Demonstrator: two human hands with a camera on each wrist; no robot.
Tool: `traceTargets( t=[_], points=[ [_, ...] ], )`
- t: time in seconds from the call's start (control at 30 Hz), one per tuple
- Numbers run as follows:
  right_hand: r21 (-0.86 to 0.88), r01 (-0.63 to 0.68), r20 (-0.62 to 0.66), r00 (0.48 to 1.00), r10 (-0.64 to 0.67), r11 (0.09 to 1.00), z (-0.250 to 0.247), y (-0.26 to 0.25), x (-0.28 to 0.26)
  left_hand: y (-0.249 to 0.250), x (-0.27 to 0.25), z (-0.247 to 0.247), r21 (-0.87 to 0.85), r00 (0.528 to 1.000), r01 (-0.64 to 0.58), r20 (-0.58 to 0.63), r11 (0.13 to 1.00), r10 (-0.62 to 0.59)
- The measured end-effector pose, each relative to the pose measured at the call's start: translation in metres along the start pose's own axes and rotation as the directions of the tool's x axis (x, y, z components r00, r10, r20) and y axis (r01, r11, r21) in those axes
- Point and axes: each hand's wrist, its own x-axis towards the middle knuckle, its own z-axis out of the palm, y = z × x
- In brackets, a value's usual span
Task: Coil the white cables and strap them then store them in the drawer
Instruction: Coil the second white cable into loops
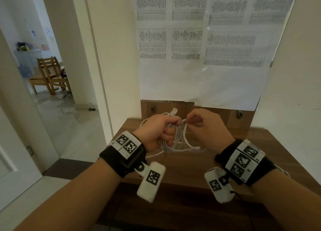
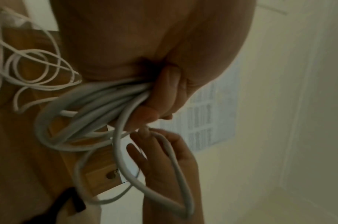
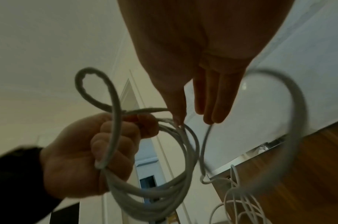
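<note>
The white cable [image 1: 175,140] hangs coiled above the surface [image 1: 191,170], left hand [image 1: 156,131] gripping the loops, right hand [image 1: 205,124] fingers pinching an end; a slack grip could spill the coil.

Black wristbands [image 1: 121,158] carry white camera pods [image 1: 151,182] with black-and-white square markers.

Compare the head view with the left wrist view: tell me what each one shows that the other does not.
Only the head view shows the wooden chairs through the doorway, both wristbands, and the plug sticking up above the hands.

Only the left wrist view shows a second loose cable lying on the table, and the left hand's fingers curled round the strands from below.

Both show the left hand gripping the coiled white cable, the right hand pinching it, and the printed sheets on the wall.
</note>
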Motion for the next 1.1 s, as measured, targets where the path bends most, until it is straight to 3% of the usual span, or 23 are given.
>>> traceTargets(
  t=[0.13, 0.3, 0.37, 0.43, 0.57, 0.67, 0.8, 0.87, 0.93, 1.0, 1.1],
  points=[
    [-0.096, 0.133, 0.120, 0.985, -0.121, 0.986, 0.002, -0.004, 0.000, -0.001, -0.001, 0.009, 0.197, 0.996, -0.079, -0.031, 0.977, 0.086],
    [-0.108, 0.211, 0.063, 0.977, -0.205, 0.972, -0.010, 0.004, 0.004, -0.006, 0.001, 0.004, 0.511, 0.959, -0.137, -0.145, 0.849, 0.242],
    [-0.149, 0.250, 0.140, 0.963, -0.230, 0.957, -0.014, 0.002, 0.006, -0.010, 0.001, 0.002, 0.523, 0.957, -0.149, -0.136, 0.839, 0.255],
    [-0.133, 0.178, 0.238, 0.961, -0.143, 0.975, -0.013, -0.004, 0.004, -0.011, 0.001, 0.003, 0.519, 0.946, -0.190, -0.129, 0.833, 0.296],
    [-0.108, -0.009, 0.317, 0.947, 0.043, 0.994, 0.002, -0.004, -0.002, -0.009, 0.000, 0.009, 0.490, 0.902, -0.299, -0.134, 0.819, 0.410],
    [-0.005, -0.084, 0.390, 0.918, 0.079, 0.996, 0.012, -0.003, -0.004, 0.000, -0.007, 0.014, 0.345, 0.917, -0.355, -0.051, 0.869, 0.395],
    [-0.051, -0.093, 0.268, 0.958, 0.103, 0.994, 0.015, -0.002, -0.003, 0.004, -0.014, 0.016, 0.374, 0.917, -0.388, 0.062, 0.842, 0.395],
    [0.039, -0.175, 0.302, 0.941, 0.155, 0.984, 0.015, 0.000, -0.001, 0.004, -0.014, 0.015, 0.424, 0.905, -0.408, 0.068, 0.809, 0.421],
    [0.263, -0.350, 0.434, 0.875, 0.213, 0.899, 0.016, 0.001, 0.000, 0.004, -0.013, 0.014, 0.412, 0.885, -0.440, 0.045, 0.798, 0.464],
    [0.446, -0.491, 0.555, 0.808, 0.199, 0.748, 0.016, 0.001, -0.002, 0.006, -0.010, 0.013, 0.356, 0.863, -0.475, 0.011, 0.805, 0.505],
    [0.486, -0.540, 0.627, 0.763, 0.157, 0.687, 0.015, 0.004, -0.007, 0.010, -0.011, 0.014, 0.280, 0.837, -0.517, -0.031, 0.809, 0.546]
  ],
)
